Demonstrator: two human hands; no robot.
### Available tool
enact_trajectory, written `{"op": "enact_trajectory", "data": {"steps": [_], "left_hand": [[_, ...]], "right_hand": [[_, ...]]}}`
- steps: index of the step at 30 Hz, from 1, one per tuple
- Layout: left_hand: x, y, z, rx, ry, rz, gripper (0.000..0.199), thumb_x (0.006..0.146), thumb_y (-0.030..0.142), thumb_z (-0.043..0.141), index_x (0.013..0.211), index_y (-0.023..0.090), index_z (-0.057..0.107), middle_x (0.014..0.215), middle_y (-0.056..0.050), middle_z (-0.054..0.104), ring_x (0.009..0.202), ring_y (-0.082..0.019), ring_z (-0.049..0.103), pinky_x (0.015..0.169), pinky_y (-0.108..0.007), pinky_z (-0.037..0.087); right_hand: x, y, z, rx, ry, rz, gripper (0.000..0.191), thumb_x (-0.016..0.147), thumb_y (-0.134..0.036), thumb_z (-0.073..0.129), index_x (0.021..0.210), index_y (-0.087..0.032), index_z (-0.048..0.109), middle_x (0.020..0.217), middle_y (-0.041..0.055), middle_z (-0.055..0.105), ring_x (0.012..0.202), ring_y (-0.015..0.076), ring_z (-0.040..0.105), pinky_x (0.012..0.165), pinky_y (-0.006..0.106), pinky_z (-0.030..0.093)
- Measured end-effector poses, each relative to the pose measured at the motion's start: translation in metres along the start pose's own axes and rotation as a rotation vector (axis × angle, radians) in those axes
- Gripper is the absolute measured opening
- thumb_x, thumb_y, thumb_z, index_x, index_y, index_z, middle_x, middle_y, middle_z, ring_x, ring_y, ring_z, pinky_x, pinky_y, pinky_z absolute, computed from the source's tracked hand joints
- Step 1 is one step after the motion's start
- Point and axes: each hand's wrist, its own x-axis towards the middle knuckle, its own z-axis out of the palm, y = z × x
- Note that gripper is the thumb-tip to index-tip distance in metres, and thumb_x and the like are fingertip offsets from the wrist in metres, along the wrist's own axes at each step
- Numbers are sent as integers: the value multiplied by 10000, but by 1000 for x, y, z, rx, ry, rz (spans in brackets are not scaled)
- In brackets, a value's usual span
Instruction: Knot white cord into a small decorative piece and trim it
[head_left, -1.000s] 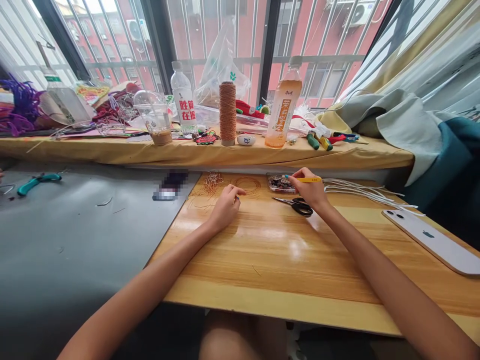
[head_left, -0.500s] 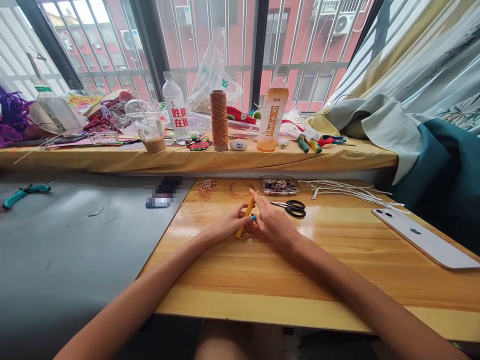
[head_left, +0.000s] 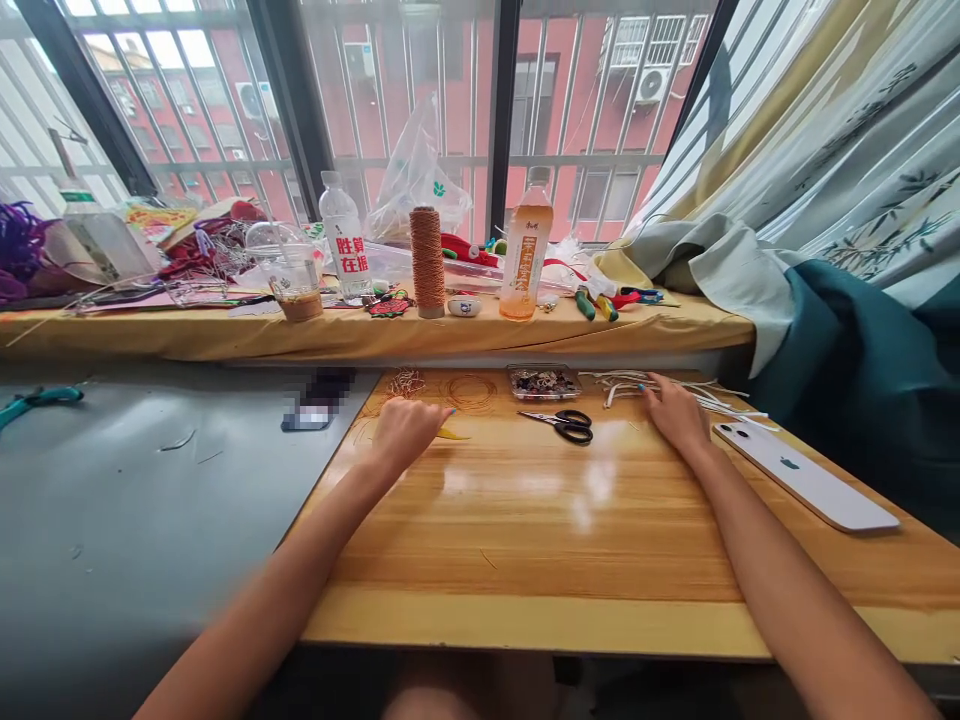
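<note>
- Glossy wooden counter (head_left: 540, 540), the scissors (head_left: 571, 427) on it; beyond them, a cloth-covered sill (head_left: 360, 335) under barred windows.
- Bead box (head_left: 544, 382) just behind the scissors; wire coil (head_left: 470, 393) to their left; white cords (head_left: 731, 405) and phone (head_left: 806, 478) to their right.
- Left hand (head_left: 405, 435), left of the scissors, clenched on a yellow stick (head_left: 453, 435); right hand (head_left: 675, 412) at the cords.
- Half a second earlier, the hands met around the stick.
- Stick mostly hidden; right hand's grip unclear; pliers (head_left: 41, 400) far left, cut off.

Barred windows (head_left: 420, 110) in daylight, patterned curtains (head_left: 870, 150), yellow-draped sill (head_left: 187, 335), glossy wooden table (head_left: 540, 550)
</note>
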Motion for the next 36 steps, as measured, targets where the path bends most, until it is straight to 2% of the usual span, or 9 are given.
{"op": "enact_trajectory", "data": {"steps": [4, 7, 15, 19, 22, 25, 28, 31, 36], "left_hand": [[2, -11, -3, 88, -46, -93, 453, 835, 317, 284, 716, 98, 662, 730, -184, 639, 733, -292, 600, 592, -324, 389], [2, -10, -2, 78, -122, -157, 414, 813, 295, 308, 757, 96, 667, 781, -187, 640, 767, -301, 597, 595, -326, 401], [-2, -6, 5, 91, -191, -233, 327, 785, 162, 340, 762, 116, 663, 802, -180, 641, 758, -269, 600, 580, -300, 399], [-6, -6, 2, 106, -206, -277, 312, 751, 69, 350, 764, 106, 660, 807, -169, 642, 762, -260, 597, 564, -276, 384], [-10, 1, -1, 104, -242, -296, 310, 753, 59, 356, 747, 110, 661, 786, -163, 643, 752, -245, 597, 560, -263, 372], [-11, 9, -4, 87, -257, -313, 305, 767, 71, 354, 721, 99, 654, 748, -173, 635, 740, -251, 599, 554, -267, 367], [-8, 17, -6, 4, -90, -257, 372, 834, 188, 277, 760, 88, 628, 734, -171, 619, 739, -252, 590, 572, -288, 373], [-7, 27, -5, -201, 142, -68, 435, 859, 347, 215, 840, 113, 582, 809, -133, 604, 794, -220, 559, 652, -297, 385], [-9, 43, -3, -885, 57, 139, 384, 857, 362, 246, 863, 170, 579, 898, -44, 604, 856, -143, 530, 758, -259, 397]], "right_hand": [[-2, -8, -4, -77, -191, -210, 382, 827, -253, 315, 1181, -269, 456, 1009, 84, 581, 838, 225, 557, 664, 324, 395], [-2, -10, -6, -66, -196, -236, 335, 825, -260, 328, 1083, -254, 541, 1018, 72, 576, 855, 210, 549, 668, 303, 392], [-2, -9, -6, -25, -52, -112, 329, 829, -217, 302, 1021, -186, 568, 1009, 88, 584, 869, 215, 543, 675, 300, 391], [-6, -21, -18, -20, 140, 8, 378, 842, -229, 273, 1147, -197, 494, 949, 103, 593, 809, 231, 561, 634, 310, 397], [-8, -39, -33, 61, 339, 32, 422, 841, -197, 234, 1226, -156, 400, 1044, 128, 539, 862, 238, 546, 644, 310, 412], [-14, -65, -51, 201, 426, -86, 472, 815, -145, 226, 1283, -123, 277, 1143, 149, 449, 922, 213, 517, 679, 300, 432], [-27, -99, -64, 318, 438, -293, 494, 778, -106, 248, 1271, -124, 277, 1125, 155, 431, 1002, 215, 462, 813, 341, 395], [-50, -134, -67, 486, 280, -640, 409, 775, -118, 291, 1163, -163, 409, 961, 104, 509, 903, 189, 496, 815, 332, 395], [-93, -173, -53, 521, 34, -1021, 227, 772, -124, 334, 770, -161, 558, 732, 61, 565, 698, 154, 502, 657, 271, 401]]}}
